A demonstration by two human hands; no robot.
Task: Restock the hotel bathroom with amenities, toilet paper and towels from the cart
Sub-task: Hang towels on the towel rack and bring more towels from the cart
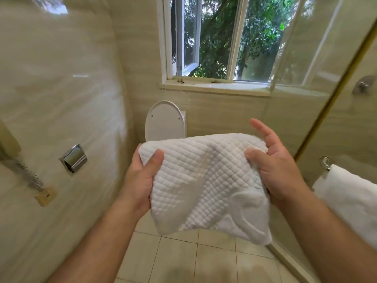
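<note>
Left hand [140, 176] and right hand [274, 160] both pinch the white quilted towel [206, 184] (the right more loosely), so it could slip free.

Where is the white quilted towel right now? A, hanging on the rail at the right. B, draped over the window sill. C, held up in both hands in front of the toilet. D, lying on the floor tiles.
C: the left hand and the right hand each hold a side of the quilted towel, with the toilet behind it.
</note>
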